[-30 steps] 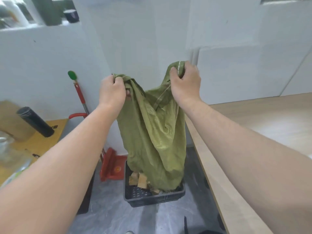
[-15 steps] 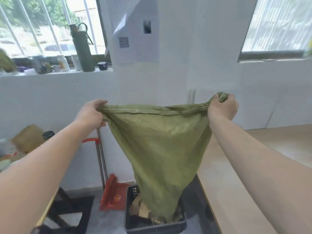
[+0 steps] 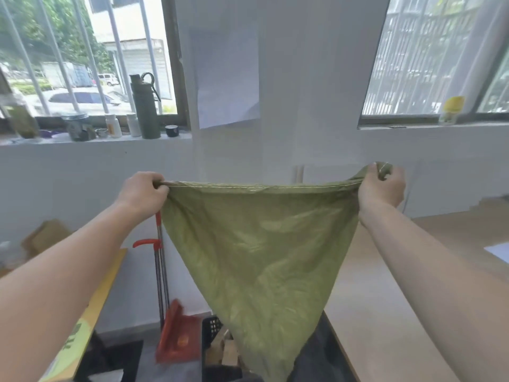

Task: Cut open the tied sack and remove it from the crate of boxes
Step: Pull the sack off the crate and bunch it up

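Left hand [image 3: 143, 194] and right hand [image 3: 381, 187] clench the 2 top corners of the green sack [image 3: 261, 249], whose narrow tail hangs at the crate [image 3: 210, 346] and could snag and spill boxes [image 3: 227, 351].

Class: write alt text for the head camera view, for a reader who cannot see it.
The left hand and right hand each grip a top corner of a green sack, stretching it wide. It tapers down over a black crate holding cardboard boxes, beside a red dustpan.
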`<state>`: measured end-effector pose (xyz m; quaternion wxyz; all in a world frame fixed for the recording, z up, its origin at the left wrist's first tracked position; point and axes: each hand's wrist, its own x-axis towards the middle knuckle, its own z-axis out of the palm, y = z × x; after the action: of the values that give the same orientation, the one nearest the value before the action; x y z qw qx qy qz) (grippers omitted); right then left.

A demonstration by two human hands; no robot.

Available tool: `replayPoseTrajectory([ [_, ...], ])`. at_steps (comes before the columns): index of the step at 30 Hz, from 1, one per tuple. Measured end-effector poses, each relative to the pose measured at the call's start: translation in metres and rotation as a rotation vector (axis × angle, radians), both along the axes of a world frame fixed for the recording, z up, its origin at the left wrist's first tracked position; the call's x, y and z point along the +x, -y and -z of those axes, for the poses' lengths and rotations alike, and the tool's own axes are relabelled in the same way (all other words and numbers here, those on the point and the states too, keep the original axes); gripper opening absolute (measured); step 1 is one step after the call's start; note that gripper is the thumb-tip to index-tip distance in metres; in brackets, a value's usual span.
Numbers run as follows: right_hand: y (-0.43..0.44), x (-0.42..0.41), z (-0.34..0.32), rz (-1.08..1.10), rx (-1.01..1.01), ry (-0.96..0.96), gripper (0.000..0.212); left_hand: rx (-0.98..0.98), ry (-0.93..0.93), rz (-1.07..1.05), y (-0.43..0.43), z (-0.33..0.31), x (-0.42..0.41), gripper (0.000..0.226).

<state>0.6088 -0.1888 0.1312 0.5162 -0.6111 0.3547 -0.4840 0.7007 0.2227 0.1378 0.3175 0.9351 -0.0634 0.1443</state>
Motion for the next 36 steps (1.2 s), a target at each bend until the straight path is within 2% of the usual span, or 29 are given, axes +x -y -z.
replayPoseTrajectory([
  [4, 0.012, -0.021, -0.018, -0.130, -0.072, 0.064, 0.014, 0.041, 0.038, 0.081, 0.007, -0.020, -0.024, 0.033],
  [9, 0.039, -0.044, -0.040, -0.540, 0.013, 0.158, 0.014, 0.038, 0.145, 0.208, 0.025, -0.040, -0.062, 0.035],
  [12, 0.039, -0.051, -0.055, -0.824, 0.024, 0.119, 0.014, 0.043, 0.147, 0.320, 0.058, -0.052, -0.083, 0.033],
  [15, 0.015, -0.053, -0.067, -1.076, -0.053, 0.012, 0.015, 0.037, 0.156, 0.452, 0.101, -0.065, -0.104, 0.032],
  [18, -0.017, -0.053, -0.073, -1.256, -0.146, -0.098, 0.014, -0.019, 0.117, 0.562, 0.138, -0.070, -0.123, 0.028],
  [21, -0.046, -0.051, -0.072, -1.386, -0.142, -0.068, 0.018, -0.117, 0.084, 0.632, 0.161, -0.067, -0.133, 0.020],
  [25, -0.066, -0.050, -0.069, -1.447, -0.080, -0.023, 0.025, -0.219, 0.112, 0.611, 0.165, -0.060, -0.134, 0.013],
  [28, -0.072, -0.049, -0.071, -1.397, -0.036, -0.007, 0.031, -0.445, 0.068, 0.578, 0.163, -0.056, -0.141, 0.010],
  [30, -0.072, -0.046, -0.070, -1.384, -0.018, 0.001, 0.038, -0.525, 0.106, 0.514, 0.160, -0.054, -0.140, 0.007],
  [32, -0.071, -0.043, -0.069, -1.329, -0.072, 0.013, 0.038, -0.573, 0.145, 0.433, 0.157, -0.055, -0.133, 0.008],
  [36, -0.067, -0.037, -0.059, -1.200, -0.303, -0.029, 0.023, -0.696, 0.160, 0.351, 0.154, -0.057, -0.119, 0.013],
])
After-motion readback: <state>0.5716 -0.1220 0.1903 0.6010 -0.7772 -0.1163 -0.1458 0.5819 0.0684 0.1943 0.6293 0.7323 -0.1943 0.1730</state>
